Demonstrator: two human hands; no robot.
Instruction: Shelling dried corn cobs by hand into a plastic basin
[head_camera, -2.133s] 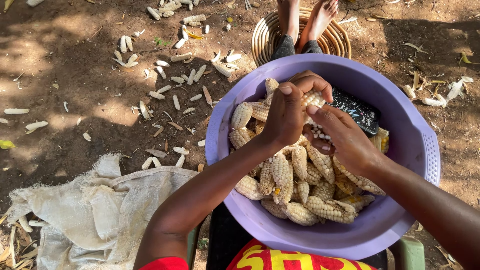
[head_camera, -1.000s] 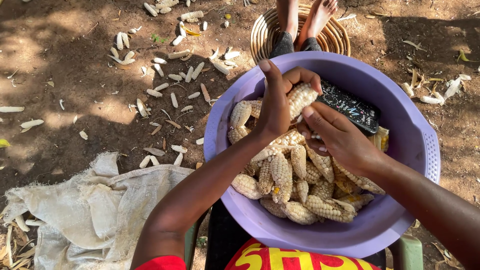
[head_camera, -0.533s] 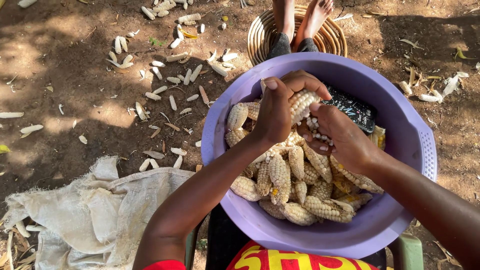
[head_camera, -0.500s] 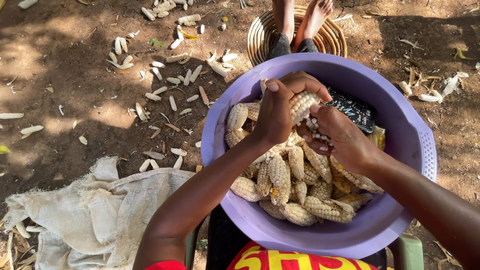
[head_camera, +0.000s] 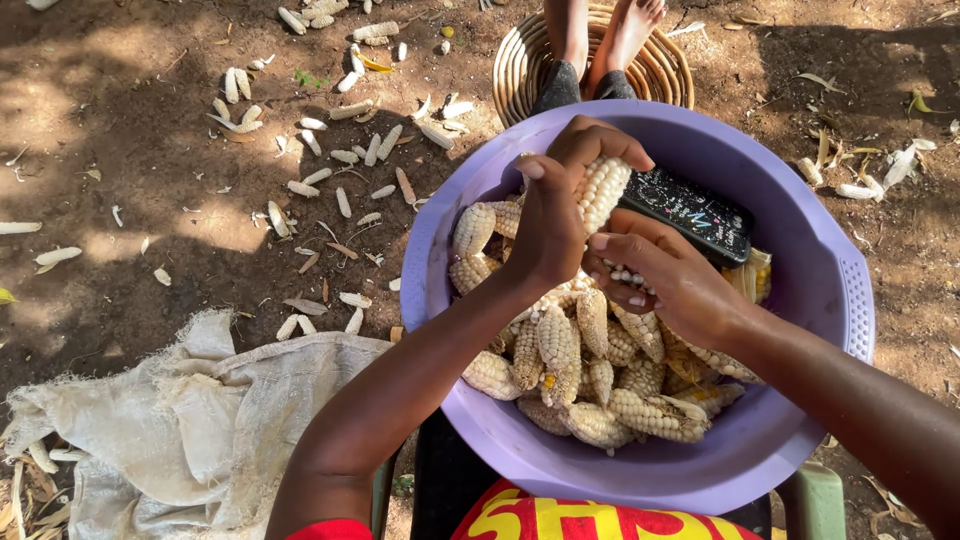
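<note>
Left hand (head_camera: 555, 215) grips a corn cob (head_camera: 603, 190) over the purple basin (head_camera: 830, 300) of cobs. Right hand (head_camera: 665, 280) cupped beneath, loose kernels (head_camera: 628, 277) on fingers. Bare cobs (head_camera: 330, 150) scattered on dirt; sack (head_camera: 190, 430) lower left.

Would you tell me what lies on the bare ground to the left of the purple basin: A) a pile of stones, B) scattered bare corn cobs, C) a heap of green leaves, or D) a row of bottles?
B: pale, stripped corn cobs lie scattered over the dirt left of the purple basin, above the cloth sack.
</note>
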